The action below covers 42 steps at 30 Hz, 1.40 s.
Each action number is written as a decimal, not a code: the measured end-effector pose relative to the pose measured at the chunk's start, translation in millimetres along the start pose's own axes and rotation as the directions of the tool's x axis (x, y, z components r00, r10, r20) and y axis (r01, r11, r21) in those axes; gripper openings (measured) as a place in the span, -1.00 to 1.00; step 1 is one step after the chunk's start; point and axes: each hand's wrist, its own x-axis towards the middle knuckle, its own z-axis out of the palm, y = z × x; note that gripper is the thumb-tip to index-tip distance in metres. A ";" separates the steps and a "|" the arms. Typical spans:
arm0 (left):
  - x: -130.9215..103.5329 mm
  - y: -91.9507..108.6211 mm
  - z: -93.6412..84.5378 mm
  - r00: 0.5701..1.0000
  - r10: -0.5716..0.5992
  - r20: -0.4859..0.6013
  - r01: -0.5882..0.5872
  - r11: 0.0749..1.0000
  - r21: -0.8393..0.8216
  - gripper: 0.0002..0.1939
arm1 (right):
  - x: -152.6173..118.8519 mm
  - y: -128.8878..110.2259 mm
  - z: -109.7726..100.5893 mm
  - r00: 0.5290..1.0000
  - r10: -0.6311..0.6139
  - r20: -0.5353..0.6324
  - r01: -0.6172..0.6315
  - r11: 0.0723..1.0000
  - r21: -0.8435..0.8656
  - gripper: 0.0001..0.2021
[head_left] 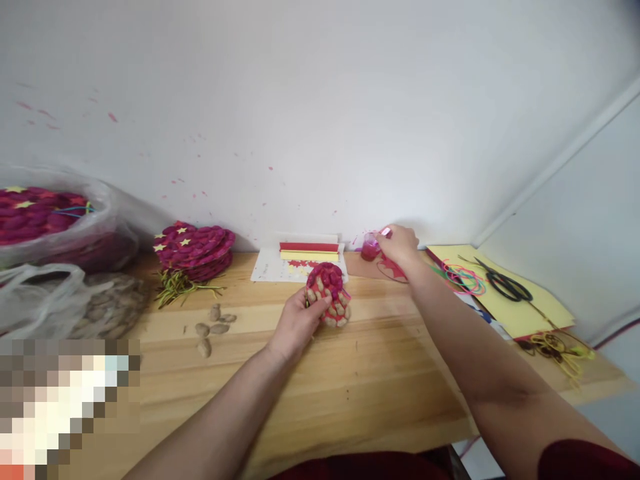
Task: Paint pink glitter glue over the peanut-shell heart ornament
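Note:
My left hand (300, 320) grips a round piece covered with peanuts (327, 293) above the middle of the table; its upper part is dark pink and its lower part shows bare tan shells. At the back, my right hand (400, 247) is closed at a small clear cup of pink liquid (370, 247). A whitish bit shows at its fingertips, too small to name. Beneath the cup lies brown card (360, 265), with a red cut-out shape (393, 268) beside it.
Loose peanuts (219, 328), stacked pink pieces (195, 250) and plastic bags (107, 220) are at the left. White paper (265, 267) with red and yellow strips lies at the back. Black scissors (507, 285) rest on yellow sheets (540, 313) at the right, near coloured cords (465, 277).

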 end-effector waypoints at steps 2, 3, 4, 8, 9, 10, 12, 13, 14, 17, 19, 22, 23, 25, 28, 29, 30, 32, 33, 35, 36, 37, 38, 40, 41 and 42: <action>0.1 0.4 0.2 1.000 -0.007 0.005 0.007 1.000 -0.006 -0.65 | -1.9 -0.3 -3.8 1.000 -0.006 -0.020 0.006 1.000 0.006 -0.69; 0.0 0.6 0.3 1.000 -0.009 0.005 0.009 1.000 -0.008 -0.65 | -2.9 -0.7 -5.5 1.000 -0.012 -0.029 0.013 1.000 0.012 -0.70; 0.0 0.8 0.4 1.000 -0.007 0.003 0.007 1.000 -0.008 -0.64 | -4.0 -1.0 -7.0 0.999 -0.020 -0.037 0.020 1.000 0.019 -0.70; -0.3 1.5 0.8 1.000 0.006 0.005 -0.006 1.000 -0.018 -0.63 | -11.1 -1.8 -10.8 0.996 -0.054 -0.066 0.057 0.997 0.043 -0.74; -0.3 1.5 0.9 1.000 0.006 0.009 -0.006 1.000 -0.022 -0.62 | -14.0 -1.6 -12.1 0.995 -0.061 -0.075 0.064 0.997 0.043 -0.75; -0.4 1.5 1.0 1.000 0.008 0.013 -0.008 1.000 -0.021 -0.62 | -17.5 -1.1 -13.8 0.993 -0.066 -0.095 0.071 0.996 0.049 -0.75; -0.6 1.5 1.3 1.000 0.015 0.018 -0.015 1.000 -0.004 -0.60 | -26.4 0.3 -18.4 0.982 -0.063 -0.179 0.085 0.989 0.119 -0.74; -0.8 1.6 1.4 1.000 0.019 0.023 -0.020 1.000 0.007 -0.59 | -32.1 1.0 -21.0 0.971 -0.050 -0.234 0.099 0.975 0.200 -0.74; -1.1 1.7 1.5 0.999 0.027 0.026 -0.028 0.999 0.016 -0.58 | -38.8 1.4 -23.6 0.959 -0.032 -0.281 0.121 0.945 0.304 -0.75; -2.2 2.4 1.2 0.998 0.066 0.024 -0.067 0.997 0.040 -0.56 | -65.5 -1.4 -28.5 0.952 -0.003 -0.305 0.207 0.743 0.637 -0.75; -2.6 2.0 0.1 0.995 0.096 0.012 -0.097 0.993 0.065 -0.54 | -87.7 -7.9 -29.0 0.972 -0.069 -0.224 0.224 0.548 0.806 -0.70; -2.5 -0.6 -2.4 0.992 0.118 0.031 -0.121 0.988 0.100 -0.51 | -120.6 -22.2 -28.6 0.964 -0.202 -0.174 0.236 0.344 0.909 -0.68; -2.4 -1.7 -3.1 0.991 0.123 0.048 -0.127 0.986 0.108 -0.51 | -130.1 -26.8 -28.7 0.956 -0.225 -0.190 0.257 0.324 0.911 -0.69; -2.5 -3.0 -3.7 0.988 0.131 0.078 -0.140 0.983 0.121 -0.51 | -145.6 -33.4 -29.6 0.937 -0.256 -0.237 0.314 0.323 0.893 -0.72; -3.8 -1.6 -2.6 0.983 0.154 0.096 -0.167 0.974 0.151 -0.52 | -160.4 -34.8 -30.6 0.893 -0.314 -0.324 0.428 0.362 0.828 -0.82; -4.5 -0.4 -1.9 0.981 0.167 0.102 -0.182 0.970 0.161 -0.53 | -163.3 -33.4 -30.7 0.870 -0.340 -0.357 0.474 0.378 0.795 -0.86; -5.2 0.8 -1.2 0.977 0.183 0.111 -0.200 0.965 0.171 -0.54 | -165.4 -31.6 -30.7 0.842 -0.368 -0.394 0.524 0.388 0.758 -0.90; -6.4 2.6 -0.2 0.968 0.215 0.132 -0.238 0.952 0.194 -0.55 | -167.6 -27.8 -31.1 0.780 -0.409 -0.474 0.619 0.389 0.682 -0.93; -6.8 2.8 0.1 0.963 0.227 0.144 -0.253 0.946 0.204 -0.56 | -168.0 -26.4 -31.4 0.752 -0.422 -0.507 0.654 0.382 0.653 -0.92; -7.4 1.9 0.0 0.956 0.242 0.164 -0.275 0.935 0.225 -0.57 | -168.0 -24.9 -32.7 0.719 -0.439 -0.540 0.691 0.363 0.625 -0.89; -7.7 0.9 -0.3 0.953 0.249 0.171 -0.285 0.929 0.235 -0.59 | -167.8 -24.7 -33.4 0.709 -0.448 -0.545 0.700 0.352 0.621 -0.87; -7.9 -0.1 -0.6 0.950 0.258 0.175 -0.295 0.923 0.246 -0.60 | -167.7 -24.7 -34.2 0.702 -0.456 -0.546 0.705 0.343 0.620 -0.85; -8.2 -1.0 -0.9 0.947 0.267 0.178 -0.307 0.917 0.256 -0.62 | -167.6 -24.8 -34.9 0.699 -0.462 -0.546 0.708 0.336 0.621 -0.84; -9.1 -2.1 -0.9 0.941 0.280 0.188 -0.323 0.907 0.268 -0.65 | -167.9 -24.7 -36.2 0.697 -0.461 -0.550 0.709 0.328 0.624 -0.83; -9.6 -2.1 -0.7 0.940 0.279 0.194 -0.325 0.907 0.269 -0.66 | -168.2 -24.6 -36.7 0.698 -0.457 -0.552 0.708 0.326 0.626 -0.82; -10.2 -1.7 -0.3 0.940 0.277 0.199 -0.323 0.908 0.265 -0.67 | -168.5 -24.4 -37.2 0.697 -0.454 -0.555 0.709 0.322 0.628 -0.82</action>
